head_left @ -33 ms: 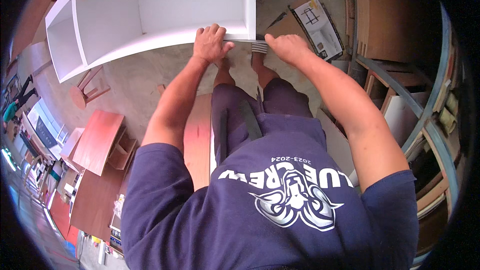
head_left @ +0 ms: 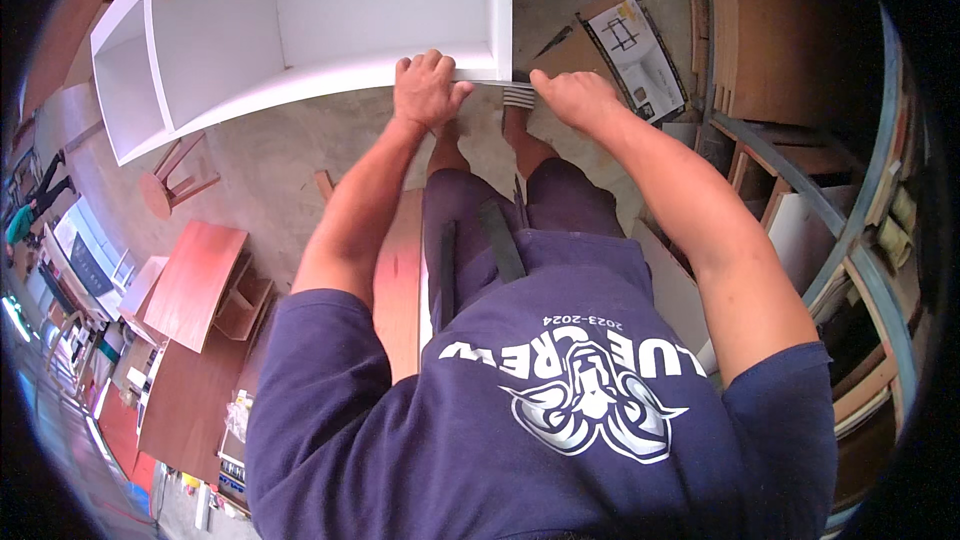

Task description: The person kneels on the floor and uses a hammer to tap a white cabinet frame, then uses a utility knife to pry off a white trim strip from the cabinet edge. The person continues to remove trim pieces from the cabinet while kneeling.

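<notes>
A long white open-fronted cabinet [head_left: 300,10] with a divider lies on the concrete floor in front of me. My left hand [head_left: 428,90] grips its near edge close to the right end, fingers curled over the panel. Just past the cabinet's right corner is my right hand [head_left: 575,98], its thumb reaching toward the corner. What it holds, if anything, is hidden. My feet stand right below the hands, and a striped sandal strap [head_left: 518,96] shows between them.
A flattened cardboard box with a printed sheet [head_left: 635,45] lies to the right. Wooden racks and boards [head_left: 800,220] crowd the right side. A small wooden stool [head_left: 170,180] and reddish-brown panels [head_left: 195,285] lie left. A plank [head_left: 400,290] stands by my legs.
</notes>
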Action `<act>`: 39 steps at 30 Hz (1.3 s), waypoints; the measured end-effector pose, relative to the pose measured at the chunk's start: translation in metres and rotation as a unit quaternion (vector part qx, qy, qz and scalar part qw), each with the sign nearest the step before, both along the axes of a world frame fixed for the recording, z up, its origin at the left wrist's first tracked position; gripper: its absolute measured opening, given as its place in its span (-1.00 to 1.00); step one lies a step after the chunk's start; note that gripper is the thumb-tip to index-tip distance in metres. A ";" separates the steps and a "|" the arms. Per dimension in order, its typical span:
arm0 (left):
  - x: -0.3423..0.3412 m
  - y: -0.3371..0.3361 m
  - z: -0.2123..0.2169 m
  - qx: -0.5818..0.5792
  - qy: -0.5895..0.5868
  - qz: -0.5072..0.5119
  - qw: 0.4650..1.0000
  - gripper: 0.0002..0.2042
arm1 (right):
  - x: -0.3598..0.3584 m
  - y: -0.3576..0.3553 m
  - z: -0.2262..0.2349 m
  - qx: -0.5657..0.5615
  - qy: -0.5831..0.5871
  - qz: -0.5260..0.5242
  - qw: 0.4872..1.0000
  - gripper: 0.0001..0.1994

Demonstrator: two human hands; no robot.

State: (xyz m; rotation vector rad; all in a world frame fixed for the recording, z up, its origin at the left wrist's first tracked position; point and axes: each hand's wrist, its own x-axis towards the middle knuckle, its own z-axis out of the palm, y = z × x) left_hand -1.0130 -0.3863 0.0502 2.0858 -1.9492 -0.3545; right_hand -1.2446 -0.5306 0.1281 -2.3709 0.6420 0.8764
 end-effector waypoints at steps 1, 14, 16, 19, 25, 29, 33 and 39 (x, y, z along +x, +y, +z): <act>-0.013 -0.003 -0.006 -0.037 0.011 0.061 0.997 -0.66 | 0.003 0.000 0.001 0.000 0.005 -0.003 1.000 -0.82; -0.036 -0.027 -0.053 -0.237 -0.040 0.241 0.940 -0.53 | 0.013 -0.004 -0.001 -0.040 0.019 0.035 0.998 -0.81; -0.038 -0.026 -0.055 -0.246 -0.032 0.243 0.938 -0.52 | 0.013 -0.006 -0.002 -0.045 0.042 0.048 0.997 -0.81; -0.041 -0.026 -0.059 -0.264 -0.022 0.253 0.930 -0.52 | 0.011 -0.007 -0.009 -0.036 0.053 0.060 0.996 -0.82; -0.043 -0.024 -0.061 -0.284 -0.025 0.252 0.925 -0.55 | 0.005 -0.009 -0.018 -0.053 0.041 0.079 0.995 -0.81; -0.039 -0.028 -0.057 -0.316 -0.032 0.255 0.913 -0.56 | 0.011 -0.006 -0.013 -0.073 0.049 0.089 0.992 -0.80; -0.035 -0.027 -0.057 -0.332 -0.049 0.253 0.907 -0.59 | 0.013 -0.003 -0.010 -0.105 0.064 0.086 0.989 -0.78; -0.037 -0.026 -0.067 -0.369 -0.050 0.260 0.891 -0.59 | 0.014 -0.009 -0.022 -0.102 0.062 0.100 0.988 -0.81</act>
